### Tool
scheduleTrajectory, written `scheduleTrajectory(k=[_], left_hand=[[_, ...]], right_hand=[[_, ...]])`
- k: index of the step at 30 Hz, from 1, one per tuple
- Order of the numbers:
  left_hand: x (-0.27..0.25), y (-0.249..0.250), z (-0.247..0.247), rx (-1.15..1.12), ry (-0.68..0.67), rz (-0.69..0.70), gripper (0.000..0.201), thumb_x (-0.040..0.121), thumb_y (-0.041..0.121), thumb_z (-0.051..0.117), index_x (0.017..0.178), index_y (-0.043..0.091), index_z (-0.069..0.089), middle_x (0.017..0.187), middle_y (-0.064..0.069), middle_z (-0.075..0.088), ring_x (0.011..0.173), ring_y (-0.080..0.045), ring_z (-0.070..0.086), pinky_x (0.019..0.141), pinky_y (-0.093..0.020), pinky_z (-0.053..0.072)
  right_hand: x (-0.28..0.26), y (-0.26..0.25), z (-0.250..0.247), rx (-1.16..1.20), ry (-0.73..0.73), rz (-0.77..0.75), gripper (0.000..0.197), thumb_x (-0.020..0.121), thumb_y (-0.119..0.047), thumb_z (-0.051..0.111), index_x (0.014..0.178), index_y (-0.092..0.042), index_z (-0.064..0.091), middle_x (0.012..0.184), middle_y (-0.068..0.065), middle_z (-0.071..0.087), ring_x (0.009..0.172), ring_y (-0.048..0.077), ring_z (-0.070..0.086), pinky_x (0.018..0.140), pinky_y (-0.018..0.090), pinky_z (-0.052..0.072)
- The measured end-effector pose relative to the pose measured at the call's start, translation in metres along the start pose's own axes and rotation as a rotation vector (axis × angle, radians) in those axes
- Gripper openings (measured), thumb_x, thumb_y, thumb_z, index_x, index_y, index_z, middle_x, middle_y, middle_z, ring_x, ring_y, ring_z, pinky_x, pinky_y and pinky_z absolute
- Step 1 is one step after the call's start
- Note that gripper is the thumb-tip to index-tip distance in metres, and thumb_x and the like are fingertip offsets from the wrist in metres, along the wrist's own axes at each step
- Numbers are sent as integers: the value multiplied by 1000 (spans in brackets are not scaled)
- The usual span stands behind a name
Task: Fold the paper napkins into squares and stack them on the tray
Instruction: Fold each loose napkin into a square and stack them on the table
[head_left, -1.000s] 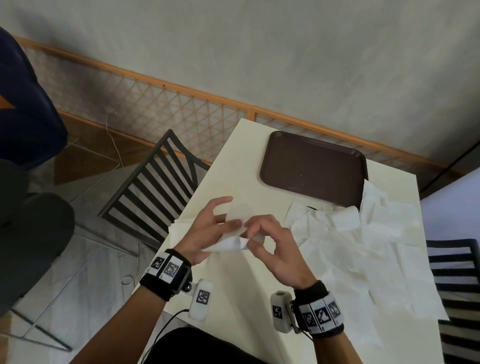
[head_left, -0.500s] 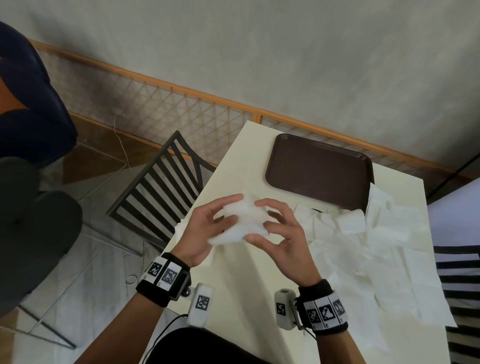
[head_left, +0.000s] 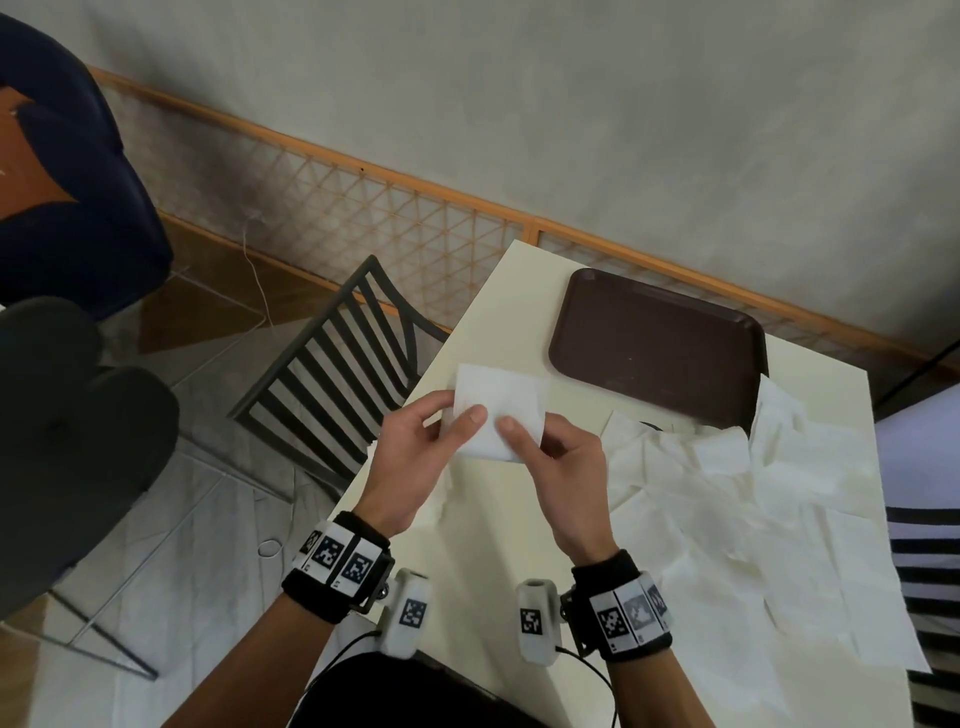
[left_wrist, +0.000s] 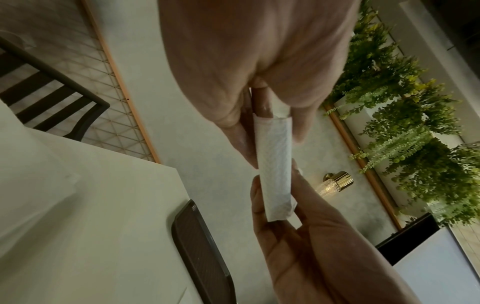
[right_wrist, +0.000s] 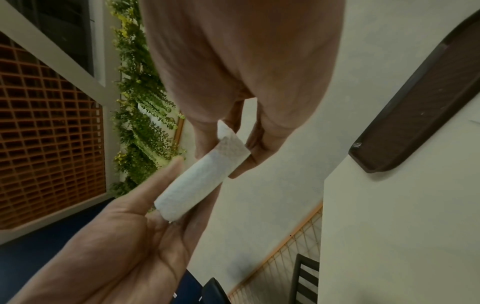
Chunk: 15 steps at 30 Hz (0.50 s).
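My left hand (head_left: 415, 457) and right hand (head_left: 561, 478) now pinch the white paper napkin (head_left: 498, 410), just pressed flat into a square, above the table beside the bare brown plastic tray (head_left: 654, 348); stacking comes next.

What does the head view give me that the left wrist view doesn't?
Head only: the pile of unfolded napkins right of the hands, both wristbands, and the whole tray, with nothing on it. Left wrist only: the folded napkin edge-on, wall plants, a gold fixture. Both: left hand and right hand pinching that napkin above the table.
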<state>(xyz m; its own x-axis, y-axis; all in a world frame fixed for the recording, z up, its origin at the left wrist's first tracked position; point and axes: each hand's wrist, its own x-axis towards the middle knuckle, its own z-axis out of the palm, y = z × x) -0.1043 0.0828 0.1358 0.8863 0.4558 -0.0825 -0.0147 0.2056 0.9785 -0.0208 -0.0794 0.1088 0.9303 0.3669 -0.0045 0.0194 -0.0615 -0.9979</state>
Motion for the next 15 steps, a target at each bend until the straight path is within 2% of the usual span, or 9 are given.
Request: scheduleTrajectory(k=[2, 5, 8, 10, 11, 13, 15], left_hand=[[2, -3, -5, 30, 25, 23, 32, 96, 18, 77, 128, 11, 75, 122, -4, 80, 115, -25, 77, 105, -54, 59], [3, -10, -14, 57, 46, 18, 32, 98, 9, 77, 130, 12, 74, 123, -2, 80, 114, -24, 77, 102, -52, 61], [3, -12, -20, 64, 76, 16, 28, 99, 5, 74, 127, 10, 74, 120, -1, 81, 109, -24, 79, 98, -51, 64], [2, -11, -23, 60, 85, 24, 28, 99, 5, 75, 126, 10, 74, 119, -1, 81, 108, -25, 79, 94, -49, 65], [2, -11, -25, 62, 80, 30, 31, 97, 5, 77, 127, 12, 74, 121, -1, 80, 109, -26, 79, 93, -46, 66], [3, -11, -30, 93, 59, 35, 42, 91, 6, 84, 130, 19, 72, 127, 2, 77, 113, -22, 77, 90, -41, 66], [6, -13, -36, 132, 44, 26, 51, 86, 6, 88, 130, 27, 71, 131, 6, 75, 117, -18, 76, 92, -42, 66]], right_hand=[[0, 4, 4, -41, -25, 2, 17, 98, -36, 84, 96, -19, 84, 97, 1, 81, 91, 30, 75, 83, 51, 60], [1, 7, 10, -97, -30, 3, 13, 97, -37, 86, 94, -25, 84, 98, -4, 80, 87, 19, 74, 80, 45, 61], [0, 10, 19, -94, -3, 16, 22, 96, -36, 87, 84, -19, 79, 82, -6, 74, 73, 13, 63, 70, 36, 51], [-1, 10, 26, -51, 2, 25, 32, 95, -34, 88, 77, -14, 70, 72, 2, 64, 68, 15, 54, 66, 37, 45], [-1, 10, 30, -32, 12, 26, 34, 94, -32, 89, 76, -14, 65, 70, 0, 61, 67, 16, 53, 66, 36, 45], [0, 9, 38, -33, 49, 24, 36, 91, -29, 91, 83, -17, 59, 72, -8, 61, 67, 14, 57, 65, 31, 48], [2, 7, 45, -12, 69, 53, 37, 91, -31, 91, 100, -20, 57, 82, -7, 71, 72, 13, 67, 66, 27, 54]])
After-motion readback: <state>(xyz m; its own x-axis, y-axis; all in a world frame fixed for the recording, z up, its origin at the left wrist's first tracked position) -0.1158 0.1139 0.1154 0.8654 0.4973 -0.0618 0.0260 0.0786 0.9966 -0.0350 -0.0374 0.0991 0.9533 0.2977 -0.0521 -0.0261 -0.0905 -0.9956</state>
